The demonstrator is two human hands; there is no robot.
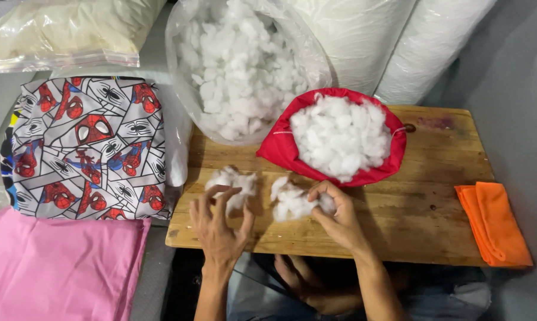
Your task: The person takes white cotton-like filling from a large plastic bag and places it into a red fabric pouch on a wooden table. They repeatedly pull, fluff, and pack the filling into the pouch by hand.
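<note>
Left hand [219, 221] pinched one white fluff clump [232, 181] on the wooden board [423, 220]; right hand [338, 217] gripped another clump [293, 201] at 3 o'clock from it. Fluff looked light, soft, squashy; fingertips anywhere would do

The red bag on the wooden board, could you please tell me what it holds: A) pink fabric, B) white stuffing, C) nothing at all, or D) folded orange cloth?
B: the red bag lies open on the wooden board, heaped with white stuffing, while the orange cloth lies apart at the board's edge.
</note>
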